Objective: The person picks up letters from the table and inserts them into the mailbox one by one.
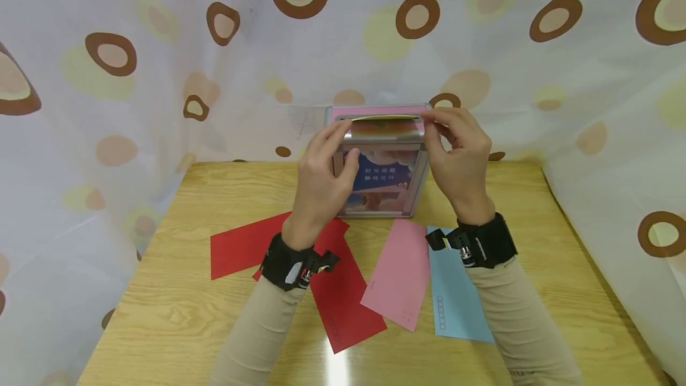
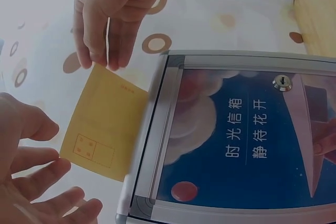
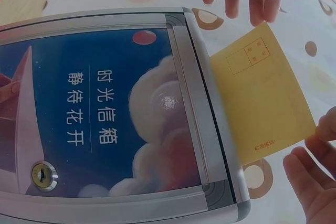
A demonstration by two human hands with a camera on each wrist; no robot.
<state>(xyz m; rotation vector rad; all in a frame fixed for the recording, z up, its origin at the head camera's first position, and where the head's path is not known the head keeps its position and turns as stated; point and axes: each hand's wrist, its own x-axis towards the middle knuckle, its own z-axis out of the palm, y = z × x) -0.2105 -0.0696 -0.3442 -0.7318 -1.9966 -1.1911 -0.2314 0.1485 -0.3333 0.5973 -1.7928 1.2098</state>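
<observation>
A yellow envelope [image 2: 107, 121] stands partly inside the slot at the top of a metal-framed letter box [image 1: 383, 174]; its lower part is hidden in the box. My right hand [image 1: 460, 156] pinches the envelope's upper right corner between thumb and fingers. At the opposite corner, my left hand [image 1: 324, 174] touches the paper with its fingertips, fingers extended and thumb held apart. Red printed boxes show on the envelope [image 3: 262, 95] in the right wrist view. The letter box has a blue picture front with white lettering and a round key lock [image 2: 282, 82].
Red envelopes [image 1: 343, 290] lie overlapping on the wooden table [image 1: 161, 314] at left and centre. A pink envelope [image 1: 399, 273] and a light blue envelope [image 1: 455, 296] lie to their right, the blue one partly under my right forearm. A patterned curtain [image 1: 343, 34] hangs close behind the box.
</observation>
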